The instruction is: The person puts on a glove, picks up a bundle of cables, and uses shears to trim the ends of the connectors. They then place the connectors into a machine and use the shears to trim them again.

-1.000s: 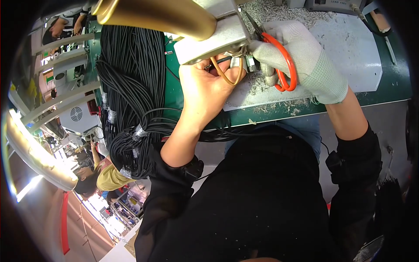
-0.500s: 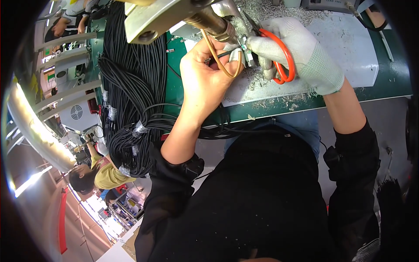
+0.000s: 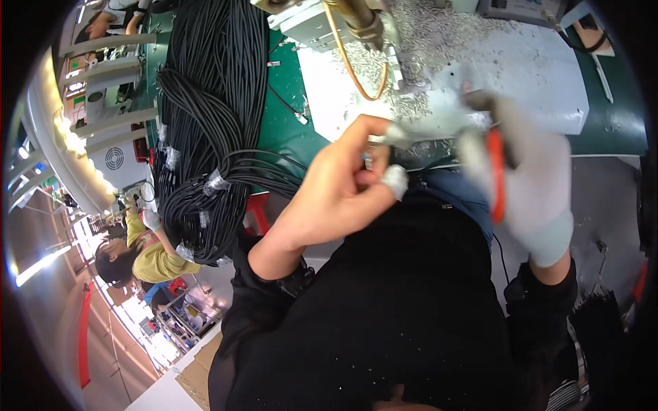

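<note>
My left hand (image 3: 329, 195), bare except for white covers on its fingertips, is drawn in close to my body with its fingers curled. A small pale piece shows between them, too small to name. My gloved right hand (image 3: 538, 185) is smeared by motion to the right of it. Its fingers are wrapped round red-handled scissors (image 3: 497, 175), whose blades are lost in the blur. Beyond both hands, the metal press (image 3: 360, 24) with a tan tube (image 3: 349, 68) stands over the white work sheet (image 3: 548, 89).
A thick pile of black cables (image 3: 205, 109) covers the left of the green table (image 3: 291, 133), some with connector ends. Silvery clippings (image 3: 439, 41) litter the sheet. A grey box (image 3: 521, 10) stands at the back right. Another person (image 3: 154, 260) is at far left.
Both hands have come away from the press toward my body. The right hand has moved right and down, still with the scissors, and the hands are now farther apart.
</note>
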Motion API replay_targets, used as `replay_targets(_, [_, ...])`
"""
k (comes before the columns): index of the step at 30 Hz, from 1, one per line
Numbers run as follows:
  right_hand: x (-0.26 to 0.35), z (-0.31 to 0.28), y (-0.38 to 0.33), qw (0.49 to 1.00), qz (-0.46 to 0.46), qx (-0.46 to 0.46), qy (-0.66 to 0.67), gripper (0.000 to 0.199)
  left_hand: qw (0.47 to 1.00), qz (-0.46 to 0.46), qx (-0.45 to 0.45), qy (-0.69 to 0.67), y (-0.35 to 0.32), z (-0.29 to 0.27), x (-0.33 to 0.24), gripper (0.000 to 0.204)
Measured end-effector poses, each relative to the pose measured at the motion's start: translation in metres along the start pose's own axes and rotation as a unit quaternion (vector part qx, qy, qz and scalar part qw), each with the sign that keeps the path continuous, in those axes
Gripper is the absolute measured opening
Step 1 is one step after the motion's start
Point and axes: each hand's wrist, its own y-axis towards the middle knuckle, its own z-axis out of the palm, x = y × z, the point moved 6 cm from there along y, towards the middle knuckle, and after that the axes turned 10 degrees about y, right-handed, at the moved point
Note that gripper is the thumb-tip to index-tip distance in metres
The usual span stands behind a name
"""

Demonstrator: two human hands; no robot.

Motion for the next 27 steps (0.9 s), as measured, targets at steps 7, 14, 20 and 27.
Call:
replay_targets(7, [0.004,0.011,-0.006,0.968,0.081,0.131,0.2,0.021,0.996,0.07,0.01,0.057,0.004,0.026,-0.025,0.049])
replay_targets(14, [-0.011,0.014,-0.024,0.875,0.238,0.148,0.394,0.027,0.885,0.374,-0.081,0.265,-0.009,0.017,-0.046,0.049])
replay_targets(20, [0.002,0.018,-0.035,0.901,0.163,0.16,0.37,0.018,0.953,0.298,-0.028,0.042,-0.021,0.027,-0.042,0.028])
replay_targets(27, [0.028,0.0,-0.033,0.966,-0.222,-0.077,-0.104,0.018,0.972,0.03,-0.054,-0.226,-0.001,0.026,-0.027,0.015])
